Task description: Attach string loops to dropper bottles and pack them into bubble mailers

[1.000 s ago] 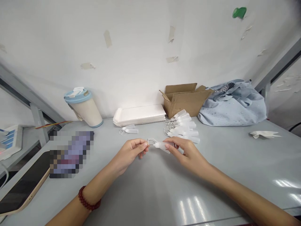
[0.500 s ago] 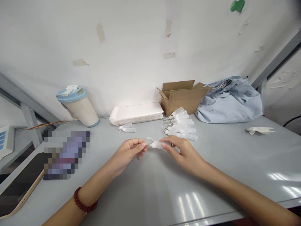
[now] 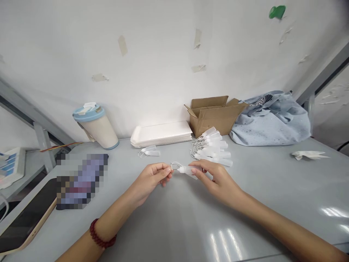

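My right hand [image 3: 214, 174] holds a small translucent squeeze bottle [image 3: 187, 170] between thumb and fingers, its nozzle to the left. A thin dark needle shows between the nozzle and my left hand [image 3: 155, 178]. A white strap [image 3: 176, 163] loops from the bottle's neck into my left fingertips, which are pinched on the end, apparently a small cap; the fingers mostly hide it. Both hands are just above the grey table [image 3: 169, 225]. Beyond my right hand lies a pile of similar bottles [image 3: 214, 145] with white loops. Two more bottles [image 3: 151, 151] lie farther left.
A stack of white padded envelopes [image 3: 163, 133] and an open cardboard box [image 3: 218, 118] stand along the wall. A cloth bag [image 3: 272, 123] and crumpled tissue [image 3: 311, 155] are on the right. On the left are a tumbler [image 3: 98, 127], a phone [image 3: 29, 214] and a blurred purple item [image 3: 84, 182].
The view has shifted slightly, so everything appears a little lower and to the right. The gap between my left fingertips and the bottle's nozzle looks slightly wider, with the needle showing more.
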### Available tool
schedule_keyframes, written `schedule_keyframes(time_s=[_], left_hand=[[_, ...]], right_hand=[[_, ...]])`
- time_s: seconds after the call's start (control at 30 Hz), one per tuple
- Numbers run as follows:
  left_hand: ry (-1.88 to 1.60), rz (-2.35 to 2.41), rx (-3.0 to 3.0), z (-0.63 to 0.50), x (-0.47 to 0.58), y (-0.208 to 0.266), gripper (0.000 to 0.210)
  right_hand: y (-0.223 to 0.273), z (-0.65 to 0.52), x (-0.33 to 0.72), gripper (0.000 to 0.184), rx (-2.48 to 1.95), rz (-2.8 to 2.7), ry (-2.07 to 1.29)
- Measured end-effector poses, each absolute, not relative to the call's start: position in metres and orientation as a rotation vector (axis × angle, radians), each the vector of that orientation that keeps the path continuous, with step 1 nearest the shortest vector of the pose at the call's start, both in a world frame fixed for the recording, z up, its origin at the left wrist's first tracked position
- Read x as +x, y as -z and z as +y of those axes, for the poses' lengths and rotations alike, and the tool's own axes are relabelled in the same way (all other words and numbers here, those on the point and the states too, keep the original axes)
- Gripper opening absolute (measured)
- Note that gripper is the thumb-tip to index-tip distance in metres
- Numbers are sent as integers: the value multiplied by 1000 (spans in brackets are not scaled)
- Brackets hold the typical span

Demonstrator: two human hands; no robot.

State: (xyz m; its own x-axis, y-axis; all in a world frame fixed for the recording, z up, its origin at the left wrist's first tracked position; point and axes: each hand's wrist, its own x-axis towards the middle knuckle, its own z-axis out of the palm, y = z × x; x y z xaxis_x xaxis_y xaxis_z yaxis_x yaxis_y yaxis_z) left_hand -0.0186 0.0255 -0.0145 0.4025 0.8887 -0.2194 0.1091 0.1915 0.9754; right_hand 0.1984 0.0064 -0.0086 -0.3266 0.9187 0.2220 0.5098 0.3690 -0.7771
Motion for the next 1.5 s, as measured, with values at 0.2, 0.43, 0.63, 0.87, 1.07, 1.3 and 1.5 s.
schedule_keyframes(time_s=[0.2,0.43,0.63,0.87,1.07,1.3,1.5], left_hand=[[-717,1042,1286,25,-18,13,27],[-722,1049,1304,25,-18,14,28],[-724,1043,1285,24,-19,14,26],[-721,1079,1320,23,-17,12,26],[-729,1277,1466,16,-11,11,28],[-776,1380,1525,7,-6,12,28],[-798,1388,1587,1,-1,8,27]], right_hand=[[9,8,198,26,-1225,-1981,-770],[10,7,198,25,-1223,-1976,-772],[10,7,197,25,-1227,-1983,-781],[11,7,198,25,-1233,-2010,-750],[15,6,197,24,-1230,-2056,-680],[23,3,193,24,-1148,-2097,-714],[24,-6,187,25,-1075,-2183,-759]])
